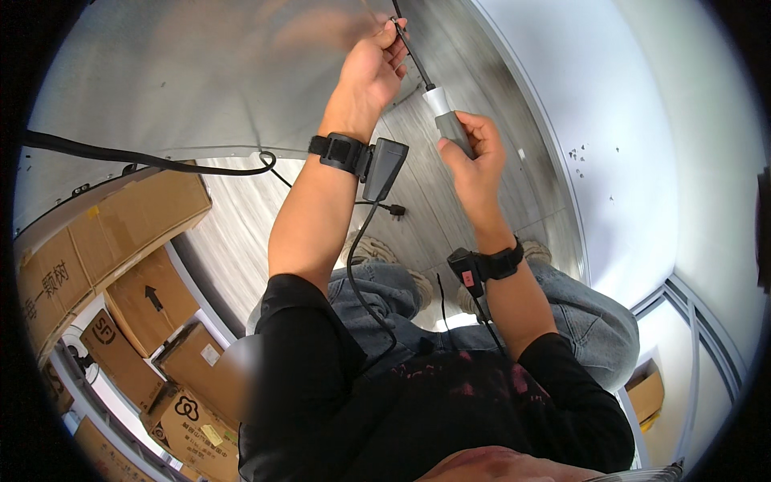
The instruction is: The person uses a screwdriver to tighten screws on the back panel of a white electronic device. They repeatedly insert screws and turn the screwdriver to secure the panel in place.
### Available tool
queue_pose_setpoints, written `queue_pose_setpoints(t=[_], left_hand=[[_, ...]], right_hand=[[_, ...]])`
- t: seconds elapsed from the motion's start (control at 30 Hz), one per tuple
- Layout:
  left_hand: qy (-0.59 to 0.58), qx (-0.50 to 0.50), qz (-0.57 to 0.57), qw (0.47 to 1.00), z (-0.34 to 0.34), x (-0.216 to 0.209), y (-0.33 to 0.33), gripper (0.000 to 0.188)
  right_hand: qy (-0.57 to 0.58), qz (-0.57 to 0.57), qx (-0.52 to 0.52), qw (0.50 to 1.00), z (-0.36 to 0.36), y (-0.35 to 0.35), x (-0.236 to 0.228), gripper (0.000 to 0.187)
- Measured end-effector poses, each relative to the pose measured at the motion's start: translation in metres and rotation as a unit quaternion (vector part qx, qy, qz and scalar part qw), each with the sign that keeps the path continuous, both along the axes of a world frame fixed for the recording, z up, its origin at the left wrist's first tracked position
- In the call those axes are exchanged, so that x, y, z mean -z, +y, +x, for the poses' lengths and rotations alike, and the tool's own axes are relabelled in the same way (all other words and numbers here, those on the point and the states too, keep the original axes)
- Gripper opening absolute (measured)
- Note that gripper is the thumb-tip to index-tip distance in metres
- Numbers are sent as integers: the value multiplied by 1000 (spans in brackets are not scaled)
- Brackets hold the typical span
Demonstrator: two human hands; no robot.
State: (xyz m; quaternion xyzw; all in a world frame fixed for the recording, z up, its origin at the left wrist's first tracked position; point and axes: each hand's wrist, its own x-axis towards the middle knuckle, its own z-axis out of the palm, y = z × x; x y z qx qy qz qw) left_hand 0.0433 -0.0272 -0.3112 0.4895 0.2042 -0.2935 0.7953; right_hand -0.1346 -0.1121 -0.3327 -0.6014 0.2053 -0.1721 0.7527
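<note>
A long screwdriver with a grey and white handle slants up and leftward, its thin dark shaft running to the top edge of the view. My right hand is closed round the handle's lower end. Farther up, my left hand pinches the shaft between thumb and fingertips, other fingers curled. Beside that hand is a large shiny grey metal panel, which mirrors it faintly. The screwdriver's tip lies out of view.
A black cable crosses the panel's lower edge, and a plug lies on the grey wood-look floor. Cardboard boxes are stacked at the lower left. A curved white wall stands on the right. Wrist devices trail cords.
</note>
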Motion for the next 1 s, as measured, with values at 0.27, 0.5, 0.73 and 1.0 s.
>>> queue_pose_setpoints(t=[0.27, 0.5, 0.73, 1.0], left_hand=[[13, 10, -14, 1000, 2, -1, 3, 17], [18, 5, -15, 1000, 3, 0, 5, 15], [4, 25, 1, 1000, 3, 1, 6, 16], [-20, 51, 40, 998, -1, 1, 8, 19]], right_hand=[[24, 9, -6, 1000, 2, -7, -8, 31], [65, -61, -14, 996, 1, -10, -12, 39], [79, -48, 67, 993, -1, -3, -20, 42], [83, -17, 102, 991, 0, 6, -26, 29]])
